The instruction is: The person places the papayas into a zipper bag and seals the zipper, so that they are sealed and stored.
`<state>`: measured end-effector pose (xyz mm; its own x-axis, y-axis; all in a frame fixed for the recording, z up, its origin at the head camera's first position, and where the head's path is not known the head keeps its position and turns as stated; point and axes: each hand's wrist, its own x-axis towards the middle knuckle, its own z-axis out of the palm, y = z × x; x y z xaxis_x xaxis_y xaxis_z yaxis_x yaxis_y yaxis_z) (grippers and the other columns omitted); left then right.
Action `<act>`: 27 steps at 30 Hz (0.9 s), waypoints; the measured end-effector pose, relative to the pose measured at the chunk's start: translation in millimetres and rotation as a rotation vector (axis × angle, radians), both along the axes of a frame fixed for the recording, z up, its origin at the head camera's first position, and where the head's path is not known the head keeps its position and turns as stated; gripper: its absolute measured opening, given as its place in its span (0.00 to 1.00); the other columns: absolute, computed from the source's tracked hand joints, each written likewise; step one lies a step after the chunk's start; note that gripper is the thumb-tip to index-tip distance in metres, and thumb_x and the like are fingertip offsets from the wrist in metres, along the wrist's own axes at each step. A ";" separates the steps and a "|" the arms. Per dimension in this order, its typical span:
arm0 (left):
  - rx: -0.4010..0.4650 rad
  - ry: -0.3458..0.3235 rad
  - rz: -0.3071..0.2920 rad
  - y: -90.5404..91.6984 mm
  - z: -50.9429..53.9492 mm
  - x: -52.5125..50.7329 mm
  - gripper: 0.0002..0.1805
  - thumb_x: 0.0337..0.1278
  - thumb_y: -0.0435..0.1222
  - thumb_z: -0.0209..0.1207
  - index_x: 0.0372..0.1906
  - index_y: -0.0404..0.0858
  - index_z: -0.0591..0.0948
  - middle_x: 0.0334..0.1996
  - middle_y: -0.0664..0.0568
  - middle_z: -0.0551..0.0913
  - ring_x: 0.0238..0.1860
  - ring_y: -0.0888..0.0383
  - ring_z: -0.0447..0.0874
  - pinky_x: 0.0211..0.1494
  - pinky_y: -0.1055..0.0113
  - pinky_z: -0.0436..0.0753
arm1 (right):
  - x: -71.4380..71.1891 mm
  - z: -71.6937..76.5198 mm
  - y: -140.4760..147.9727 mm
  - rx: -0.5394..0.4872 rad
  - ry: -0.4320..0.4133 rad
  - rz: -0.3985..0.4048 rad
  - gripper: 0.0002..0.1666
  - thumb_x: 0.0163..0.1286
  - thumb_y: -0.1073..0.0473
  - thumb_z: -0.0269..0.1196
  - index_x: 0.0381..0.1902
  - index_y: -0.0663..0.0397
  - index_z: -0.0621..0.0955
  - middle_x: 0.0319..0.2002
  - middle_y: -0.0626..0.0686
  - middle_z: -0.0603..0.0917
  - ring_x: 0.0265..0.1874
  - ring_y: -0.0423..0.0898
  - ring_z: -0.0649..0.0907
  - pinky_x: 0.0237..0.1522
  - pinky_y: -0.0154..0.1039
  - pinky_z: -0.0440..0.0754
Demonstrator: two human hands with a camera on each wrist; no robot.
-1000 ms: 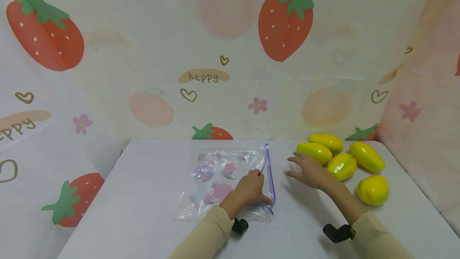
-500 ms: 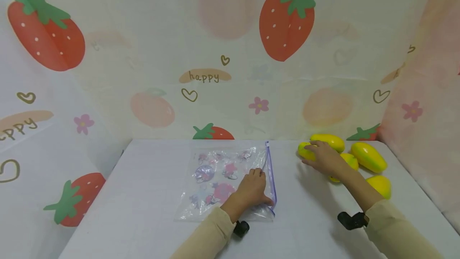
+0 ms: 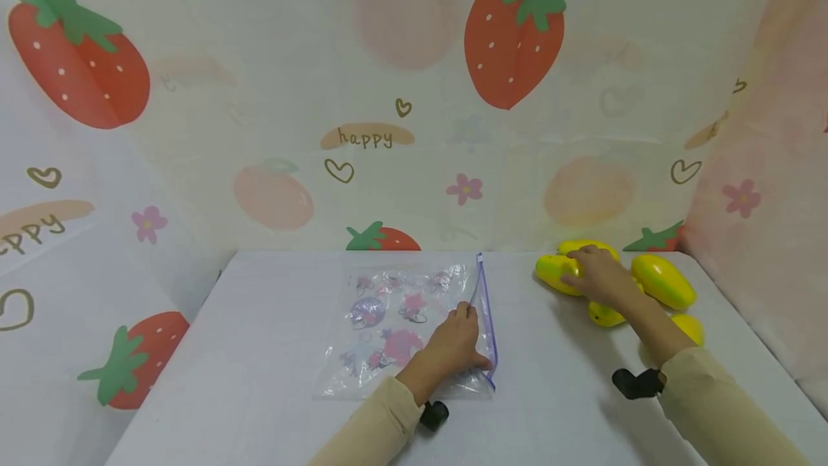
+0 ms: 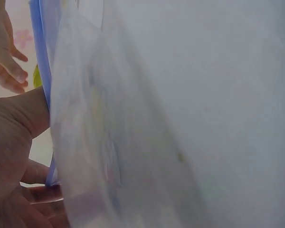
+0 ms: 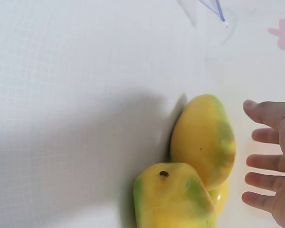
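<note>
A clear zip bag (image 3: 401, 329) with a purple zip edge and pink and purple prints lies flat mid-table. My left hand (image 3: 455, 344) grips it by the zip end; in the left wrist view its thumb and fingers reach behind the purple edge (image 4: 43, 52). Several yellow-green mangoes sit in a group on the right. Over them hovers my right hand (image 3: 604, 279), its fingers spread and holding nothing. Nearest to it is the left mango (image 3: 558, 273), also seen as the upper mango (image 5: 203, 140) in the right wrist view, apart from the fingers. The hand partly hides other mangoes.
The white table (image 3: 259, 351) meets a fabric backdrop (image 3: 414, 92) printed with strawberries at its back edge. Another mango (image 3: 664, 281) lies farther right, and one more mango (image 3: 688, 328) is partly behind the right forearm.
My right hand has moved right and away from me, from beside the left mango to above the group. My left hand and the bag have stayed in place.
</note>
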<state>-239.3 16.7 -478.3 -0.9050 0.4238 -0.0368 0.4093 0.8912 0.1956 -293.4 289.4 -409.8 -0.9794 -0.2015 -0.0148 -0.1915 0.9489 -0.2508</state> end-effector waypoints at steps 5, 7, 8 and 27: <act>0.008 0.011 0.010 -0.7 -1.1 0.4 0.56 0.34 0.56 0.76 0.66 0.26 0.67 0.61 0.40 0.70 0.57 0.50 0.76 0.57 0.61 0.81 | -4.8 0.2 3.3 0.006 -0.021 -0.021 0.36 0.69 0.47 0.60 0.65 0.68 0.70 0.64 0.76 0.66 0.60 0.73 0.68 0.58 0.69 0.69; 0.010 0.021 0.010 -1.2 -1.2 0.7 0.56 0.34 0.56 0.76 0.66 0.26 0.67 0.61 0.40 0.70 0.57 0.50 0.76 0.57 0.61 0.81 | -6.6 0.7 4.1 0.010 -0.024 -0.020 0.36 0.69 0.47 0.60 0.65 0.68 0.70 0.64 0.76 0.66 0.60 0.73 0.69 0.58 0.68 0.69; 0.012 0.025 0.009 -1.5 -1.6 0.8 0.56 0.34 0.56 0.76 0.66 0.26 0.67 0.61 0.40 0.70 0.57 0.50 0.76 0.57 0.61 0.81 | -7.5 0.9 4.4 0.012 -0.027 -0.022 0.37 0.69 0.47 0.60 0.65 0.69 0.69 0.64 0.76 0.66 0.59 0.72 0.69 0.57 0.68 0.70; 0.032 0.058 -0.006 -3.7 -5.3 2.1 0.57 0.32 0.57 0.76 0.65 0.25 0.68 0.59 0.39 0.72 0.55 0.49 0.78 0.55 0.60 0.82 | -23.4 0.8 -1.2 -0.016 -0.100 -0.023 0.37 0.67 0.50 0.62 0.66 0.69 0.68 0.64 0.76 0.65 0.60 0.71 0.69 0.62 0.66 0.68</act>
